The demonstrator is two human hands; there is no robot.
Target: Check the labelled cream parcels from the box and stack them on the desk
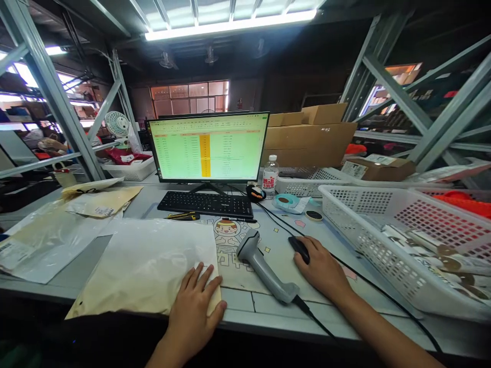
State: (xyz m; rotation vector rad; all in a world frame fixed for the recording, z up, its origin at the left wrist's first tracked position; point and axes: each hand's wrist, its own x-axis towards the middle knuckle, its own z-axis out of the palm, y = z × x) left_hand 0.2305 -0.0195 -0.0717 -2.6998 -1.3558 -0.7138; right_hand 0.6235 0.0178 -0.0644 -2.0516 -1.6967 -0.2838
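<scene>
My left hand (198, 301) lies flat with fingers spread on the right part of a pale plastic mailing bag (141, 266). The bag rests at the desk's front edge. My right hand (324, 268) is curved over a black computer mouse (299, 249), which pokes out past the fingers on the left. Between both hands lies a grey barcode scanner (266, 268), its cable running off toward the front edge. Behind it are a black keyboard (205, 203) and a lit monitor (209, 148) showing a table with an orange column.
More mailing bags (102, 202) lie at the left. A yellow utility knife (183, 216) sits before the keyboard. A bottle (270, 178) and a tape roll (286, 201) stand behind the mouse. White baskets (378, 255) with packets line the right; cardboard boxes (307, 138) are behind.
</scene>
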